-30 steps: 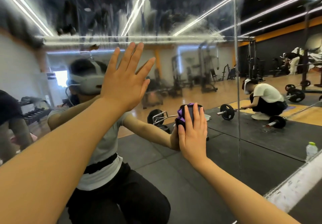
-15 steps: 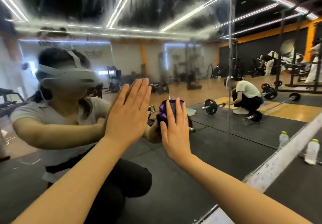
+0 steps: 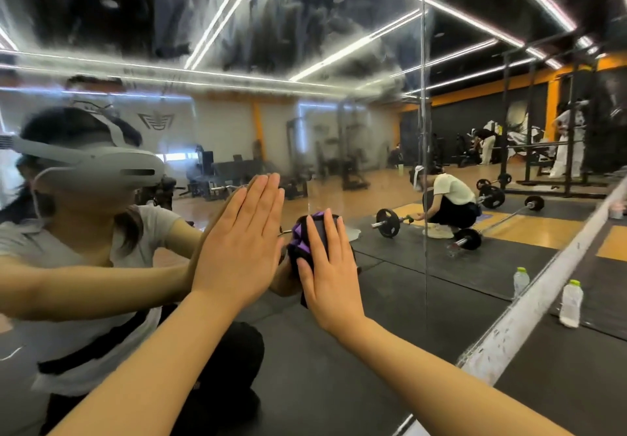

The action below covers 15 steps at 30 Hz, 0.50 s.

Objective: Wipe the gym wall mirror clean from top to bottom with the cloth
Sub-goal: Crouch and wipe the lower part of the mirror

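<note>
Mirror [image 3: 237,45] glass fills nearly the whole view as a flat, glossy wall, with a thin vertical seam [image 3: 422,113] dividing it into panels. Its upper part is streaked and cloudy with a hazy film over the reflected black ceiling and bright strip lights; lower down the glass reads sharper. Against the mirror, left of the seam, the right hand [image 3: 330,266] lies flat with straight, slightly spread fingers, pressing a bunched cloth [image 3: 310,235] onto the glass. The cloth is soft and crumpled, dark with purple folds showing past the fingertips and thumb side. Just left of the cloth, the left hand [image 3: 244,245] is also flat on the mirror, fingers straight and held close together, holding nothing.

A pale, scuffed strip [image 3: 529,306] runs along the foot of the mirror, slanting toward the lower right. Beside that strip on the dark rubber floor stands a clear plastic bottle [image 3: 570,303] with a green cap, its twin showing in the glass. Right of the seam the mirror shows a crouching person in a white top beside a barbell [image 3: 386,223] with round black plates.
</note>
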Tool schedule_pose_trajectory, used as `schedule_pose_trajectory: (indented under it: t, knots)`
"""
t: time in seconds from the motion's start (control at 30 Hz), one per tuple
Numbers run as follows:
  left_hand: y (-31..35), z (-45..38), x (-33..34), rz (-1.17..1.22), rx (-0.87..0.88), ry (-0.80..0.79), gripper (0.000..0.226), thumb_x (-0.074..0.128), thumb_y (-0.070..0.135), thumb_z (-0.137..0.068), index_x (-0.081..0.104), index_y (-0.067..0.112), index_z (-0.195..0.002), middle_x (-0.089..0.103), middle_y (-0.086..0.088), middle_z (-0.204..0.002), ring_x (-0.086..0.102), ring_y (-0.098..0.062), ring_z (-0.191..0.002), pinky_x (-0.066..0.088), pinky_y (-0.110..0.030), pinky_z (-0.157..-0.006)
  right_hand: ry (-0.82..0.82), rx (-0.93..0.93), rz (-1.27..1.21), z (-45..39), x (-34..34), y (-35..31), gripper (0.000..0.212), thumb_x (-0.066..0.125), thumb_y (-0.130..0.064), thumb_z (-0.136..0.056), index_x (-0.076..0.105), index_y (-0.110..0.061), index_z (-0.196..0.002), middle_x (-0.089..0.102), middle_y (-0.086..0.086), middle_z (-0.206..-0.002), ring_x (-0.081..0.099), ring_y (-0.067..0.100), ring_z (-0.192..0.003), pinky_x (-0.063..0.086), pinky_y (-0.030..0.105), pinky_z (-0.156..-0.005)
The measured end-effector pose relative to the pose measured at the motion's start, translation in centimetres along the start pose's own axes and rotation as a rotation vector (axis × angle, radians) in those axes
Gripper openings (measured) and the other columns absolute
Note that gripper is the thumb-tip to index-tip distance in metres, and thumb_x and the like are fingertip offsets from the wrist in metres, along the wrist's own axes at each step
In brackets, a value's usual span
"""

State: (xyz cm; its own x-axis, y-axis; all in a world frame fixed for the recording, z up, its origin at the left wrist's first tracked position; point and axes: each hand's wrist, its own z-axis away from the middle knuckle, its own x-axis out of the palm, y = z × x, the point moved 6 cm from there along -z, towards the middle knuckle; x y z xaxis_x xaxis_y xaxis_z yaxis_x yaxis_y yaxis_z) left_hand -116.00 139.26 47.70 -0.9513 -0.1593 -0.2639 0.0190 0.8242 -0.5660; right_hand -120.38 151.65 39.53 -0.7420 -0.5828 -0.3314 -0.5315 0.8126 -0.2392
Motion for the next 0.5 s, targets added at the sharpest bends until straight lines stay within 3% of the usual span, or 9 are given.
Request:
schedule_pose_trajectory:
  t: [0.3, 0.5]
  knots:
    - [0.1, 0.1, 0.2, -0.003, 0.006, 0.043, 0.069, 0.024, 0.041, -0.102, 0.022, -0.005, -0.154, 0.016, -0.023, -0.163, 0.017, -0.035, -0.152, 0.014, -0.047, -0.123, 0.177, -0.278, 0.021, -4.2, -0.7, -0.7, 0.054, 0.039, -0.032, -0.102, 0.027, -0.020, -0.153, 0.026, 0.016, -0.161, 0.015, 0.033, -0.151, 0.020, 0.053, -0.120]
    - [0.3, -0.2, -0.1, -0.081, -0.003, 0.027, 0.066, 0.026, 0.039, -0.101, 0.028, -0.003, -0.153, 0.021, -0.021, -0.162, 0.019, -0.032, -0.150, 0.004, -0.042, -0.125, 0.217, -0.415, 0.001, -5.2, -0.1, 0.3, 0.055, 0.042, -0.034, -0.101, 0.029, -0.020, -0.153, 0.029, 0.013, -0.161, 0.017, 0.032, -0.151, 0.016, 0.053, -0.121]
